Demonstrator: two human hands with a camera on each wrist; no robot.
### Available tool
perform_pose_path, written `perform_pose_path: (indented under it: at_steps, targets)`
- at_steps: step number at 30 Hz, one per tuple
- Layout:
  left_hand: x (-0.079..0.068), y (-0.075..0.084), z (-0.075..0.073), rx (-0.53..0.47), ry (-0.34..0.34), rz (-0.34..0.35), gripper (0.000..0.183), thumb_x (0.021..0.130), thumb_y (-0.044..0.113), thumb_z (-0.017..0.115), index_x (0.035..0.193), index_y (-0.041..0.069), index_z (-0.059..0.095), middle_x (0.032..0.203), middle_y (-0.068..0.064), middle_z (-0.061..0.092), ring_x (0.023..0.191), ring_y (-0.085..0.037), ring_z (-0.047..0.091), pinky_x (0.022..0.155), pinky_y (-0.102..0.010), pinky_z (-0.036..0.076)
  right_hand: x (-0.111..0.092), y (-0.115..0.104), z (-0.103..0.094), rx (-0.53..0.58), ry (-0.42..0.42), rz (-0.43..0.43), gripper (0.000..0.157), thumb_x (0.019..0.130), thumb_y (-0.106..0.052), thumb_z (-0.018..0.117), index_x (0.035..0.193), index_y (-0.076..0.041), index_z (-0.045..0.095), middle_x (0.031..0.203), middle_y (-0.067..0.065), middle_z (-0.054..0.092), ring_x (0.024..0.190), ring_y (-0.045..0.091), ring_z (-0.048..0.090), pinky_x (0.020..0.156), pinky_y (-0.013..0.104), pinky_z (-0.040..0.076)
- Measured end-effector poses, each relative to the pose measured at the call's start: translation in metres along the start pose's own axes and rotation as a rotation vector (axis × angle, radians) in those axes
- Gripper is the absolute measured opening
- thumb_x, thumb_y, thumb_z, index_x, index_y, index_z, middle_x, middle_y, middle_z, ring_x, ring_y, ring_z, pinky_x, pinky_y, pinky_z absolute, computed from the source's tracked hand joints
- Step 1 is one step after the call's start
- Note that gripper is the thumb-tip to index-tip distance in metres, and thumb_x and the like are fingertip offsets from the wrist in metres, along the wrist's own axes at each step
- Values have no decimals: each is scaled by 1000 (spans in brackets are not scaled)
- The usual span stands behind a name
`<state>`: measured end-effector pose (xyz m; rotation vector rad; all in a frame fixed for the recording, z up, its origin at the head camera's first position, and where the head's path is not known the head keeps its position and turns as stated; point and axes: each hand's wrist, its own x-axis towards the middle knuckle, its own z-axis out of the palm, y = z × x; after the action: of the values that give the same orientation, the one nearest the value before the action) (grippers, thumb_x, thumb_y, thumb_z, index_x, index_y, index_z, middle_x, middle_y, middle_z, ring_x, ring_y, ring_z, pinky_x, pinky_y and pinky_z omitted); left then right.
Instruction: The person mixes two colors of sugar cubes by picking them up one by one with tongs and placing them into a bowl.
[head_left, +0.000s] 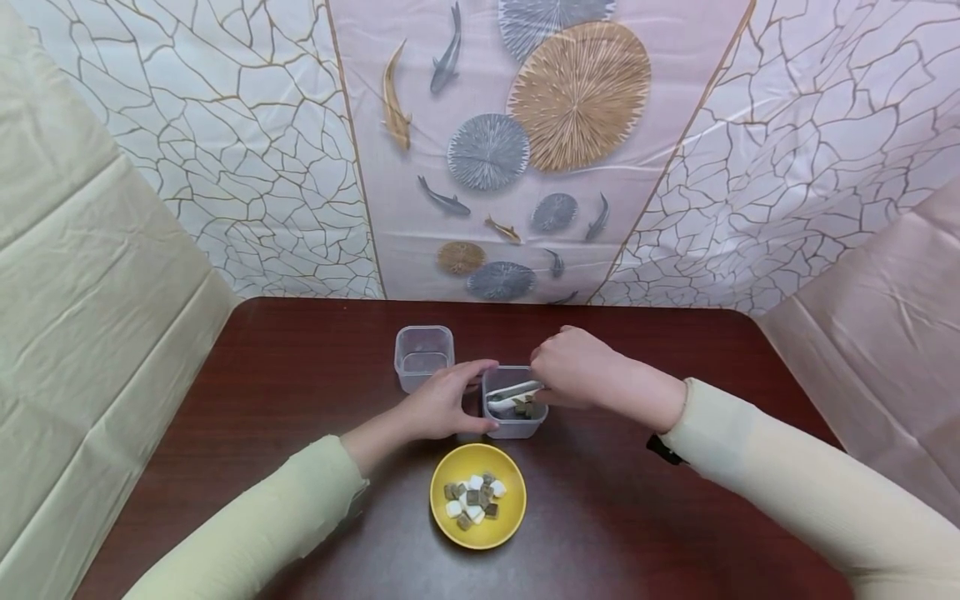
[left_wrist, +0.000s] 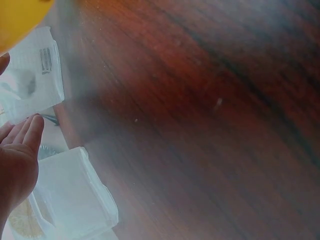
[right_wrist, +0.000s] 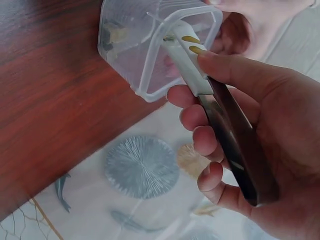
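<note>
My right hand (head_left: 573, 367) grips a pair of tongs (right_wrist: 235, 135) with dark metal handles and white tips. The white tips reach into a clear plastic container (head_left: 516, 429), where a few brownish cubes (head_left: 525, 408) lie. At that container's left side is my left hand (head_left: 442, 404), thumb toward me and fingers at the far side, holding it. In the right wrist view the container appears tilted, with the tongs entering its mouth. Whether a cube sits between the tips cannot be made out. Nearer to me, a yellow bowl (head_left: 480, 540) holds several white and brown cubes (head_left: 474, 497).
A second clear container (head_left: 423, 333) stands behind my left hand, with nothing visible in it. The dark reddish wooden table (head_left: 315, 350) ends at a patterned cloth backdrop (head_left: 487, 233). Pale cloth walls (head_left: 97, 333) flank both sides.
</note>
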<state>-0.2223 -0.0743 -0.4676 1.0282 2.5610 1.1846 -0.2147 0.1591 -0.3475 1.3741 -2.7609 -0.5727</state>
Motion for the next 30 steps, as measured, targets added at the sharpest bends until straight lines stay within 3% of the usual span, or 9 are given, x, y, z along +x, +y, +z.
perform_pose_path:
  at_steps: [7,16,20,30]
  targets:
    - [1,0,1,-21,-11,-17,87,83,20,93,156,-1,49,151,-18,59,129,-31,67,111,-42,55,-29,1,-12,-44,133,-30,24,86,-32,87,70,-21,72,73,-8,62,72,18,64,59,36,43]
    - [-1,0,1,-8,0,3,85,82,16,90,155,0,49,151,-19,59,129,-32,68,111,-40,55,-55,-4,-26,28,282,-135,25,82,-30,90,73,-21,68,73,-10,55,73,16,63,59,33,40]
    - [0,0,1,4,-1,10,84,82,11,90,155,-1,49,151,-19,59,128,-32,68,111,-39,55,-62,-12,-28,63,291,-168,25,84,-33,90,76,-22,68,75,-11,55,75,14,62,60,33,41]
    - [0,1,0,11,-2,-22,88,83,23,93,155,0,49,152,-18,59,129,-31,67,112,-41,55,-64,-35,-25,41,235,-235,21,87,-41,87,83,-25,75,89,-14,69,79,10,65,62,31,44]
